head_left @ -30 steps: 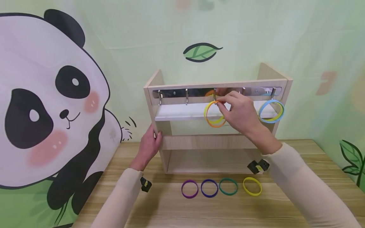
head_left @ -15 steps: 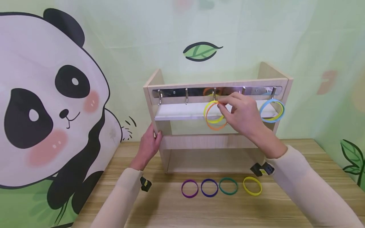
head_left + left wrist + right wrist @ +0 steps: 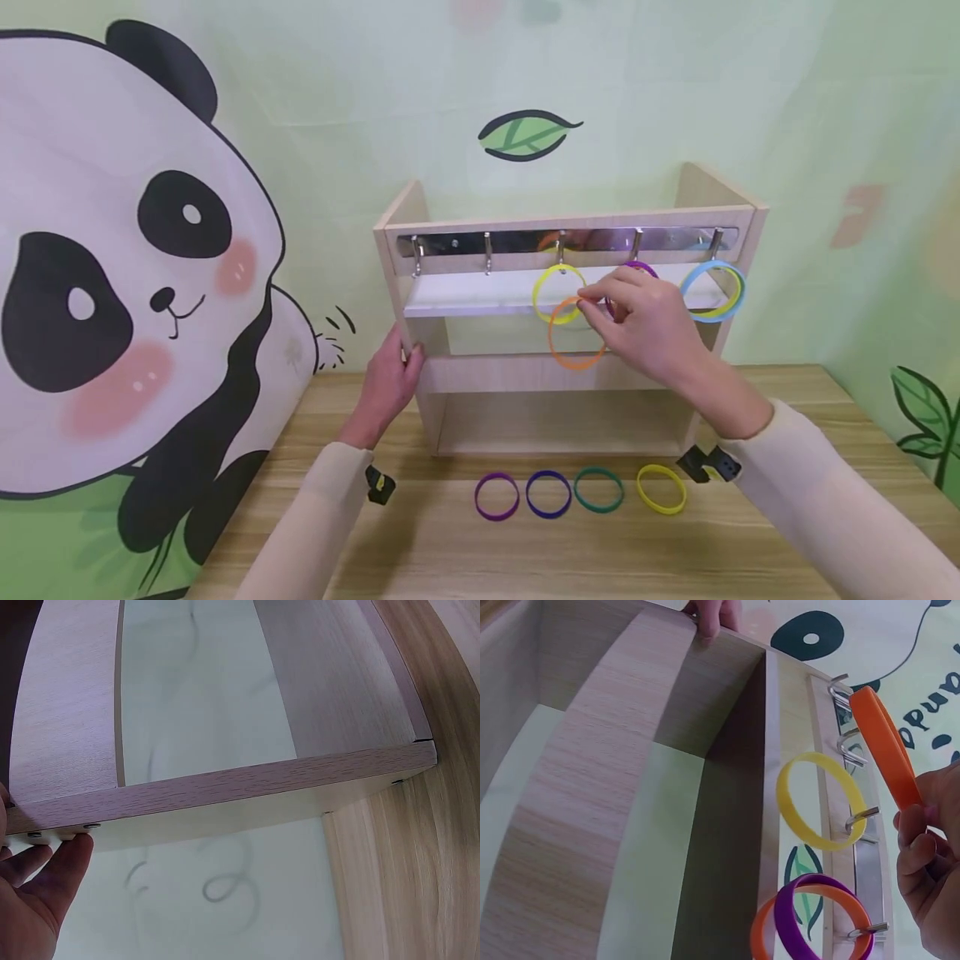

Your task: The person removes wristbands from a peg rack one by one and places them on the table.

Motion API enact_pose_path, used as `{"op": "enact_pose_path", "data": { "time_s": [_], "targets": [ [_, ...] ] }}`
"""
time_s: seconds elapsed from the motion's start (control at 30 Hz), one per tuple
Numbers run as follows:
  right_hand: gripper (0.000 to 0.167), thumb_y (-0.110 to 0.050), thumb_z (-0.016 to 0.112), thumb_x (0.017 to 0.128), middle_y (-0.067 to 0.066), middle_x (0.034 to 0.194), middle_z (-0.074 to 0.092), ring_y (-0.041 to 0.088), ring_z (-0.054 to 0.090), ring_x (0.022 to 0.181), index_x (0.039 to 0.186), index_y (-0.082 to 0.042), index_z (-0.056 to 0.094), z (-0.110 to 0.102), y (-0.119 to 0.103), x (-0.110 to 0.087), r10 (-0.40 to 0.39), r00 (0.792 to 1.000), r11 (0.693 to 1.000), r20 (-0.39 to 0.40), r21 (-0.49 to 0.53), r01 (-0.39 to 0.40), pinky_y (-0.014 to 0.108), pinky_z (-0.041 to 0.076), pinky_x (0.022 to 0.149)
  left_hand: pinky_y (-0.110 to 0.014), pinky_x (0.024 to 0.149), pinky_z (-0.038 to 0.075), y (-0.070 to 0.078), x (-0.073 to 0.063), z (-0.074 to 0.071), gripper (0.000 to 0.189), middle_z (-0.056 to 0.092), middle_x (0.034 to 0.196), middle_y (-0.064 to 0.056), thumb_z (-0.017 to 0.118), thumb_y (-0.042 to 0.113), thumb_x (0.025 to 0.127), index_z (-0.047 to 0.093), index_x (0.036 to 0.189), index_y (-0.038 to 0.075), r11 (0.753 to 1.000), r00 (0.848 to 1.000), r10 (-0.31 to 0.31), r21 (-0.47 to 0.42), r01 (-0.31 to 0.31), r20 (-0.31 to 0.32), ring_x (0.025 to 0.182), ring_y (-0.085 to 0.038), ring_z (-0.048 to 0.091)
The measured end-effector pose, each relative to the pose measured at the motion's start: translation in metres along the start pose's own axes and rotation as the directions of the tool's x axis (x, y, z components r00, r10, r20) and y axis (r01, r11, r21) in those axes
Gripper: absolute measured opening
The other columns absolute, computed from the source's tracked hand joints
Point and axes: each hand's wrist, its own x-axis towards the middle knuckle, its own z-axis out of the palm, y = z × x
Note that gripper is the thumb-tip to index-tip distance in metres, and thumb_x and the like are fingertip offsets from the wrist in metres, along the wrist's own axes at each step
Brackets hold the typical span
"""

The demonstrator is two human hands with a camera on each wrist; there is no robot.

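Observation:
My right hand (image 3: 648, 321) pinches an orange silicone wristband (image 3: 885, 746) between thumb and fingers. The band hangs just in front of the hook rack (image 3: 525, 242), apart from the hooks in the right wrist view. A yellow wristband (image 3: 783, 799) hangs on the middle hook beside it. On the neighbouring hook, partly behind the hand, are a purple wristband (image 3: 784, 922) and another orange one (image 3: 758, 934). My left hand (image 3: 386, 383) grips the left side panel of the wooden shelf unit (image 3: 510, 375), fingertips against its outer face in the left wrist view.
Light blue (image 3: 712, 317) and yellow-green bands hang on the rightmost hook. The two left hooks (image 3: 487, 252) hold no bands. On the table (image 3: 525, 567), before the shelf, lie purple (image 3: 477, 500), dark blue (image 3: 548, 516), teal (image 3: 600, 509) and yellow (image 3: 660, 508) bands.
The orange wristband has moved down and right in my right hand, away from the middle hook where it overlapped the yellow one. The purple band behind has come into view. My left hand stays put.

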Motion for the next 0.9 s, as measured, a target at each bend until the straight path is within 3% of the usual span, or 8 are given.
{"op": "enact_pose_path", "data": {
  "time_s": [0.27,0.53,0.7,0.9],
  "targets": [
    [0.012,-0.001,0.077,0.070,0.003,0.071,0.063,0.009,0.049,0.046,0.081,-0.003,0.072,0.004,0.001,-0.015,-0.078,0.997,0.997,-0.004,0.026,0.078,0.019,0.041,0.044,-0.051,0.081,0.053,0.001,0.000,-0.003,0.040,0.051,0.127,-0.018,0.043,0.020,0.097,0.038,0.134,0.006,1.000,1.000,-0.003,-0.006,0.003,0.010,0.110,-0.034,0.056],
    [0.013,0.000,0.076,0.071,0.000,0.074,0.062,0.007,0.049,0.049,0.082,-0.005,0.072,0.015,-0.005,-0.035,-0.076,0.996,0.993,0.042,0.091,0.072,0.014,0.041,0.045,-0.051,0.080,0.053,0.000,0.004,-0.008,0.038,0.053,0.124,-0.019,0.044,0.018,0.097,0.040,0.131,0.004,1.000,1.000,0.022,-0.007,-0.023,-0.019,0.107,-0.034,0.057],
    [0.013,0.000,0.076,0.070,0.000,0.074,0.063,0.006,0.048,0.049,0.081,-0.005,0.071,0.023,-0.011,-0.051,-0.106,0.990,0.986,0.093,0.137,0.093,0.014,0.040,0.044,-0.050,0.081,0.053,0.000,0.000,-0.005,0.041,0.051,0.127,-0.019,0.044,0.018,0.097,0.037,0.134,0.003,1.000,1.000,0.000,-0.017,0.000,0.014,0.110,-0.034,0.056],
    [0.011,-0.003,0.077,0.071,-0.002,0.075,0.063,0.003,0.049,0.052,0.079,-0.007,0.071,0.039,-0.020,-0.077,-0.106,0.973,0.982,0.205,0.173,0.070,0.010,0.039,0.046,-0.049,0.080,0.053,0.000,-0.001,-0.001,0.041,0.052,0.126,-0.018,0.044,0.020,0.097,0.038,0.134,0.005,1.000,1.000,0.017,0.000,-0.017,0.001,0.109,-0.033,0.056]
  ]
}}
